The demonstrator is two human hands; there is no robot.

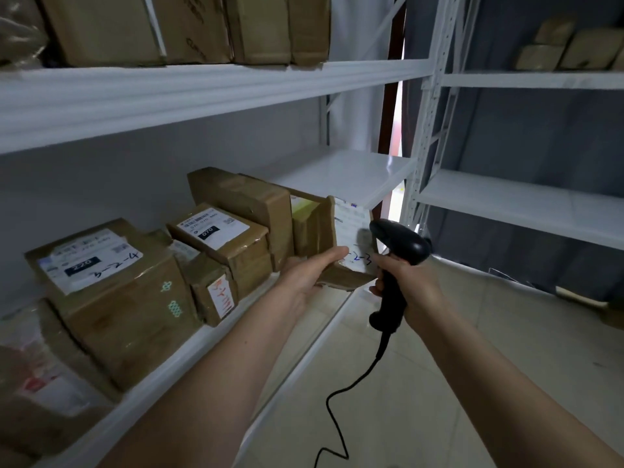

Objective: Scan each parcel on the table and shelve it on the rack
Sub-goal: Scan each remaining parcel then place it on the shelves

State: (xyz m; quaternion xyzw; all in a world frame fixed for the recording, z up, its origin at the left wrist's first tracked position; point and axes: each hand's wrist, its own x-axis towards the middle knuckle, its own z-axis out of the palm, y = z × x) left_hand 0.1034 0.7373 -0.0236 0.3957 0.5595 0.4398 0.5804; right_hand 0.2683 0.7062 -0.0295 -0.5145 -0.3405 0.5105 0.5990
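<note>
My left hand grips a small brown cardboard parcel by its near edge, at the front lip of the white rack's middle shelf. The parcel's white label, with handwritten blue digits, faces right. My right hand is wrapped around the handle of a black corded barcode scanner. The scanner's head sits just right of the label, almost touching it. Its cable hangs down toward the floor.
Several taped cardboard parcels with white labels fill the left of the same shelf. More boxes stand on the shelf above. A second white rack stands to the right with boxes on its top shelf. Pale tiled floor lies below.
</note>
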